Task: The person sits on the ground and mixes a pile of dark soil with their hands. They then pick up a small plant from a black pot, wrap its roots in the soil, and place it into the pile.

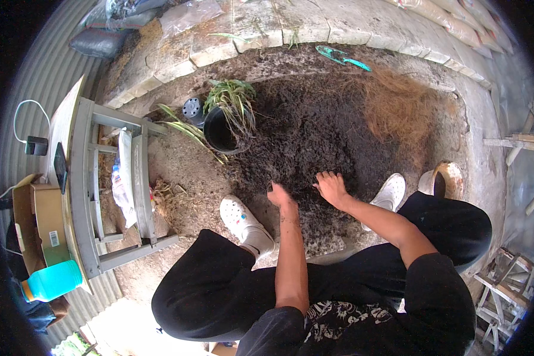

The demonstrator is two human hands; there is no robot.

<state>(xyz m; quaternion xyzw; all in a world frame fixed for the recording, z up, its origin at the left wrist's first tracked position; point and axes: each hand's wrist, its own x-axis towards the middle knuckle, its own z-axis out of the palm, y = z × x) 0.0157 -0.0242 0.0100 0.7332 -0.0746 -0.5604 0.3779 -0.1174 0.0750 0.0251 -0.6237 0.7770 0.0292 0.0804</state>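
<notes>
Dark, loose potting soil point(302, 129) is spread over the concrete floor in front of me. My left hand point(280, 195) is at the near part of the soil, its fingers curled and slightly blurred; whether soil is inside them is hidden. Just to the right, my right hand point(332, 189) is palm down over the soil with its fingers bent and somewhat apart, and I see nothing held in it. Beyond my left hand, a black plastic pot point(220, 135) stands at the soil's left edge. A wilted leafy plant point(231, 98) with bare roots lies across its rim.
Brown coconut fibre point(396, 107) lies at the right, near a turquoise hand trowel point(345, 58). A small upturned pot point(192, 108) and long cut leaves point(187, 129) lie left. A wooden bench point(140, 178) stands farther left; a pale round pot point(447, 180) is beside my right foot.
</notes>
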